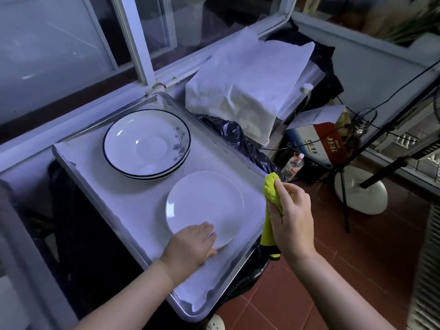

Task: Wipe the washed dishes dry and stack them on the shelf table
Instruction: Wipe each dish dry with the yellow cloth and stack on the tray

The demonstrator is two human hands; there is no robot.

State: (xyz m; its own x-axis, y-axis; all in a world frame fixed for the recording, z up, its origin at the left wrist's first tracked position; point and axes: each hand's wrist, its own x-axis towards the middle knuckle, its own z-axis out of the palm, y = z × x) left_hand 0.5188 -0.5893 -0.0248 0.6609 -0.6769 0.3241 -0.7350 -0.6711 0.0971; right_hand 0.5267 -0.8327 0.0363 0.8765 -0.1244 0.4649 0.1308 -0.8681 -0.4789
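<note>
My left hand (190,244) pinches the white plate (204,198) by its near rim, a grip to steady it by the surface's (114,186) right edge; my right hand (292,215) clutches the yellow cloth (271,186) just off that edge (ready, I judge, to wipe).

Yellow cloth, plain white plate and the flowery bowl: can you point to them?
yellow cloth (271,186): head view, bunched top end.
plain white plate (204,201): head view, bare middle.
flowery bowl (145,144): head view, inner bottom.
</note>
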